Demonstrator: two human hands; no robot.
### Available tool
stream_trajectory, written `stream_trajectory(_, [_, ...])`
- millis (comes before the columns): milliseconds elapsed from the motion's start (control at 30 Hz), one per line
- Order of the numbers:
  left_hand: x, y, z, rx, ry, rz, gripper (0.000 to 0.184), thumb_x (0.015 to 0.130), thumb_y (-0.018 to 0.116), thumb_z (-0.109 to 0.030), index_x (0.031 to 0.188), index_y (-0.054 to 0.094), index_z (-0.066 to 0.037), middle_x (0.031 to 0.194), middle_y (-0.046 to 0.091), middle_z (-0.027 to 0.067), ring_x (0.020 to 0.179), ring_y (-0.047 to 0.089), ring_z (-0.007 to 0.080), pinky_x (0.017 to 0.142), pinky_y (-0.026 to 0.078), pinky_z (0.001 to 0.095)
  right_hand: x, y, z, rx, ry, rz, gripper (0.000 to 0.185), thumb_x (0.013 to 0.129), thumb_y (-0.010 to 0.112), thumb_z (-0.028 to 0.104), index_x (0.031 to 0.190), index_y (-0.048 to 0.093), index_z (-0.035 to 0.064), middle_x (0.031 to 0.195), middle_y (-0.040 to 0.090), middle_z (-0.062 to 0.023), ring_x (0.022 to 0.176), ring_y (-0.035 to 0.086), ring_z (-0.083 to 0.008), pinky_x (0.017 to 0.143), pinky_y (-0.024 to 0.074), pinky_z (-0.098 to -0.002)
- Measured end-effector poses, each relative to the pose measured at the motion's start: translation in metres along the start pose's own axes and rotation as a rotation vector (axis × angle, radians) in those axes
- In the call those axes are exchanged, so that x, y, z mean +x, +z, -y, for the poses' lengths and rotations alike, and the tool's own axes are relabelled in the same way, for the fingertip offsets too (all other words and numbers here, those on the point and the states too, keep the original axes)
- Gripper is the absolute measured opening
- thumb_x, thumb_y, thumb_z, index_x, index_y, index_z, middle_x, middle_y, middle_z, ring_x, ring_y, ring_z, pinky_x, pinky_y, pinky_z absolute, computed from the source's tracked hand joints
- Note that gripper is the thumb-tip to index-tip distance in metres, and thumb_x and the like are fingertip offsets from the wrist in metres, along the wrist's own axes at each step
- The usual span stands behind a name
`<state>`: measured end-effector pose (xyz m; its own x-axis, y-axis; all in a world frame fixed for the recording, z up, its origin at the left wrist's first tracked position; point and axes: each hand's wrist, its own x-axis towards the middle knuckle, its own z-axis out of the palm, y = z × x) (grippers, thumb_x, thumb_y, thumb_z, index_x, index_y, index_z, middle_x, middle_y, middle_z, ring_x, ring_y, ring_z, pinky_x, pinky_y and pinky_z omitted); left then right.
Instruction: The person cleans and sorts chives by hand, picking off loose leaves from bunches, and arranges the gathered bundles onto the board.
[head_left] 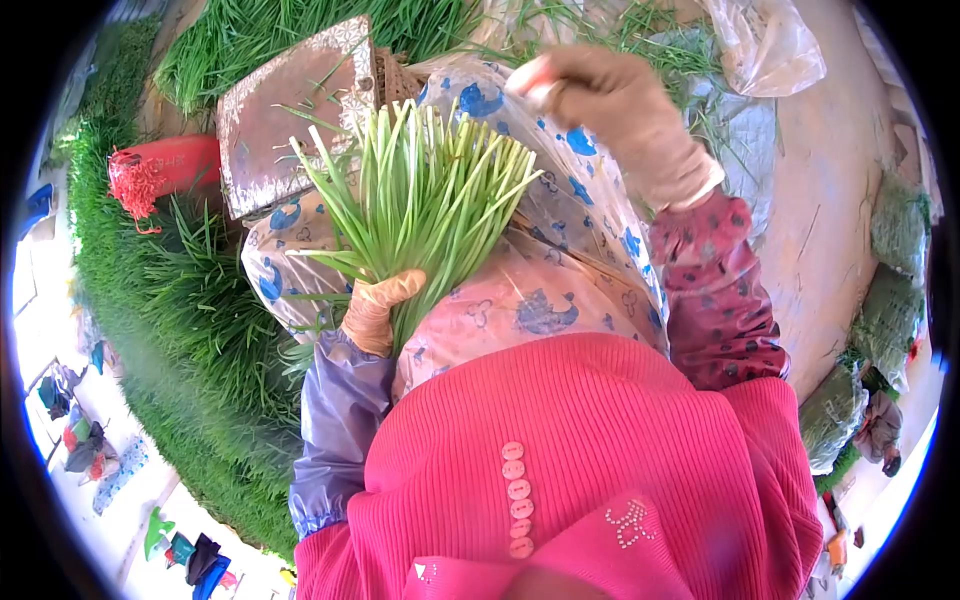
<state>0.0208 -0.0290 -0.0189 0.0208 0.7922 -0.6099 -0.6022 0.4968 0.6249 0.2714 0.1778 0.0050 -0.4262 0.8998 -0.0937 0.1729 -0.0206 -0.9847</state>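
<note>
Gripping one bunch of green stalks (430, 205): our left hand (378, 310), in a tan glove, fingers wrapped round the lower part, thumb across the front. Bunch lies over our lap, pale ends fanned out away from the body, a few stalks crossing in front of the board.

Our right hand (625, 115), one, in a brownish glove, raised to the right of the bunch and apart from it; fingers curled, blurred by motion. A red-and-white patch shows at its fingertips; we cannot tell whether anything is pinched there.

Apron (560, 310), one, translucent, blue-printed, spread over our knees. Sleeves, two: lilac (340, 430) on the left, dark red with spots (718, 295) on the right. Knitted top (600, 430), one, pink, ribbed, buttoned.

Board (295, 125), one, brown with a white patterned border, tilted, beyond our left knee. Red bundle (175, 165), one, frayed strands at its outer end, just beside the board.

Heap of greens (190, 265), large, along our left. Clear plastic bag (765, 50), one, on the floor (830, 190), far right.
</note>
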Motion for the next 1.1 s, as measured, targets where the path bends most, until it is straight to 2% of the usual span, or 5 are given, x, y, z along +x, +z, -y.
stream_trajectory(167, [-0.003,-0.004,0.004,0.09,0.065,0.007,0.057,0.071,0.082,-0.008,0.122,0.058,0.0,0.112,0.065,0.0098,0.098,0.064,0.0221,0.087,0.053,0.0333,-0.004,0.057,0.043,-0.659,0.096,0.441,0.021,0.085,0.064,0.022,0.102,0.066,0.0083,0.077,0.065,-0.0115,0.074,0.064,-0.0267,0.065,0.0489,-0.0396])
stream_trajectory(333, [0.0,-0.02,0.012,0.225,0.128,0.019,0.054,0.072,0.083,-0.01,0.12,0.059,0.0,0.112,0.065,0.0084,0.097,0.063,0.0204,0.085,0.053,0.0328,0.007,0.054,0.0,-0.964,-0.385,0.023,0.017,0.089,0.054,0.028,0.089,0.062,0.0128,0.079,0.064,-0.0124,0.075,0.064,-0.0332,0.066,0.0501,-0.0454])
stream_trajectory(533, [-0.005,-0.006,0.008,0.142,0.179,-0.01,0.054,0.071,0.083,-0.009,0.119,0.06,0.0,0.109,0.066,0.0092,0.095,0.063,0.02,0.086,0.052,0.033,0.008,-0.013,0.021,-0.993,-0.087,-0.209,0.024,0.087,0.055,0.028,0.094,0.069,0.0095,0.078,0.067,-0.013,0.069,0.065,-0.0289,0.065,0.0524,-0.0378])
stream_trajectory(933, [-0.006,0.0,0.008,0.11,0.154,-0.009,0.054,0.072,0.079,-0.002,0.121,0.059,-0.001,0.113,0.065,0.0088,0.1,0.062,0.0207,0.091,0.05,0.0347,-0.038,0.054,0.021,-0.618,0.0,0.364,0.025,0.085,0.061,0.029,0.088,0.068,0.0047,0.07,0.066,-0.0089,0.069,0.065,-0.0257,0.062,0.0498,-0.0398])
stream_trajectory(1100, [-0.008,0.005,0.003,0.079,0.08,-0.008,0.053,0.073,0.076,0.0,0.123,0.058,-0.002,0.114,0.065,0.0088,0.101,0.062,0.0206,0.091,0.05,0.0345,-0.037,0.02,0.035,0.418,0.107,0.892,0.015,0.086,0.064,0.015,0.086,0.069,0.0012,0.065,0.057,0.0008,0.066,0.055,-0.0079,0.053,0.0413,-0.027])
